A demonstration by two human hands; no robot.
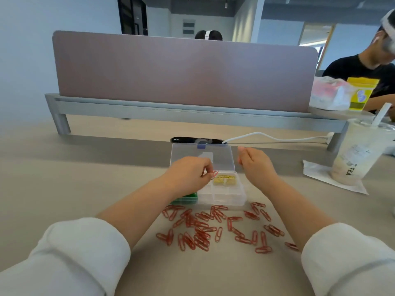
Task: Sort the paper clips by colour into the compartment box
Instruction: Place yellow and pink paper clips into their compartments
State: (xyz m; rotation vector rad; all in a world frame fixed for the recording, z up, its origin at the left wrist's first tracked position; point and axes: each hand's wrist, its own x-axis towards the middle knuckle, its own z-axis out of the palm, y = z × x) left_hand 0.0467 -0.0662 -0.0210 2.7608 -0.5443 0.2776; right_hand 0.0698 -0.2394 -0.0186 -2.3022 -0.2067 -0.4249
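Here, a left hand [188, 174] pinches a red paper clip [214, 174] above a clear compartment box [222, 197] on a beige table [85, 167].

The thumb and fingertips of the left hand are curled round the clip, which hangs over the far middle of the box, just beside a compartment filled with yellow clips [224, 180]. The right hand [254, 165] hovers to the right of the open lid [203, 154], its fingers loosely curled and holding nothing visible. Green clips [188, 197] fill a near-left compartment, partly hidden under the left wrist. Many loose red clips [203, 227] lie scattered on the table just in front of the box, between the two forearms. At the far right a drink cup [354, 154] with a straw stands on a napkin [316, 174]. A white cable [267, 136] runs behind the box.
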